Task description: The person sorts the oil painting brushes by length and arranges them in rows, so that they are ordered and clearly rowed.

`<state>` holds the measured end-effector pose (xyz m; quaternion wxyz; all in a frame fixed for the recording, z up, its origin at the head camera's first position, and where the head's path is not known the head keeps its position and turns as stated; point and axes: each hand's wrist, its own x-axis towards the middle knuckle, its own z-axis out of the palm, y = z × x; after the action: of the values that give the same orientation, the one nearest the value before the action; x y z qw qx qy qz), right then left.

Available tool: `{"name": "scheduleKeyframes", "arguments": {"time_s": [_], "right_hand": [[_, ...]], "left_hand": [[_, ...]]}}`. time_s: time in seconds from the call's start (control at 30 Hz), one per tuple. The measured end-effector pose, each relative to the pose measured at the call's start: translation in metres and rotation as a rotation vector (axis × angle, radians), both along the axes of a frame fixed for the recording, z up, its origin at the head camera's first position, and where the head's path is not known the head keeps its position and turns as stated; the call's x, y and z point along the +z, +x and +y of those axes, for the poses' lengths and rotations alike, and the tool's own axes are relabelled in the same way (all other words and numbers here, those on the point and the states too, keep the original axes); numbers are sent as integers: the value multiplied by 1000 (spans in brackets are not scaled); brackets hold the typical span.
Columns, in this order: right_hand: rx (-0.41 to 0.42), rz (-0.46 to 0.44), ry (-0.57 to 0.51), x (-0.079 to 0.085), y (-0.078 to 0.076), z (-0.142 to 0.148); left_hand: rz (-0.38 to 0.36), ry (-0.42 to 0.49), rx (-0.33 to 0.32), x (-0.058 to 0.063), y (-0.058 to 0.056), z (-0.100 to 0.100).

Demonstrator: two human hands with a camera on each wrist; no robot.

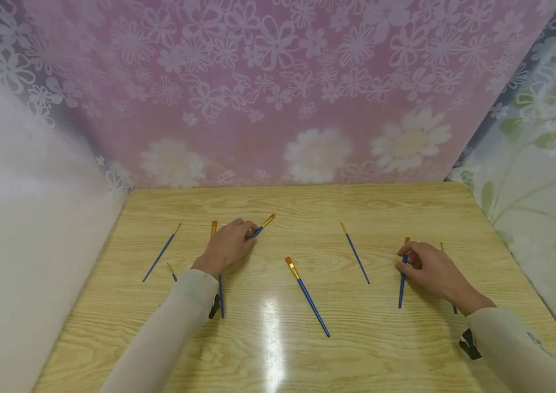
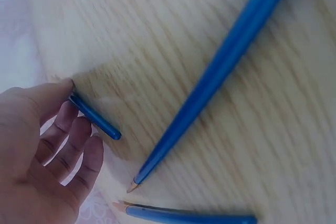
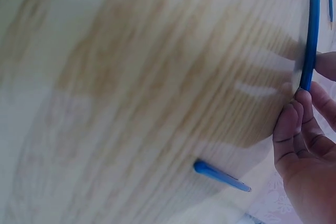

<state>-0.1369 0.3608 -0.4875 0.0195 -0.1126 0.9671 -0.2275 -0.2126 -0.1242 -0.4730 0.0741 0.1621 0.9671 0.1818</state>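
Observation:
My left hand (image 1: 230, 245) pinches a blue-handled paintbrush (image 1: 268, 220) between thumb and fingers, its orange bristles pointing away to the right. In the left wrist view the blue handle end (image 2: 100, 120) sticks out past the fingertips. My right hand (image 1: 432, 271) pinches another paintbrush (image 1: 402, 292) near its bristle end; the handle runs toward the front. The right wrist view shows this blue handle (image 3: 311, 30) between thumb and fingers. Under the left wrist lies a paintbrush (image 1: 221, 300), partly hidden. A thin paintbrush (image 1: 442, 247) lies partly behind the right hand.
Between the hands lie a wide paintbrush (image 1: 311, 301) and a thin paintbrush (image 1: 356, 255). Left of the left arm are a slim paintbrush (image 1: 161, 255) and a small paintbrush (image 1: 172, 270), half covered by the sleeve. Curtains (image 1: 278, 98) border the wooden table (image 1: 356, 355).

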Motion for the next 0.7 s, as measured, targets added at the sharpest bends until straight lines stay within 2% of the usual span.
{"name": "scheduleKeyframes", "arguments": {"time_s": [0.33, 0.7], "right_hand": [[22, 15, 3, -1, 0, 0], [56, 4, 10, 3, -3, -3]], "left_hand": [[6, 34, 3, 3, 1, 5], [-31, 165, 109, 5, -11, 9]]}}
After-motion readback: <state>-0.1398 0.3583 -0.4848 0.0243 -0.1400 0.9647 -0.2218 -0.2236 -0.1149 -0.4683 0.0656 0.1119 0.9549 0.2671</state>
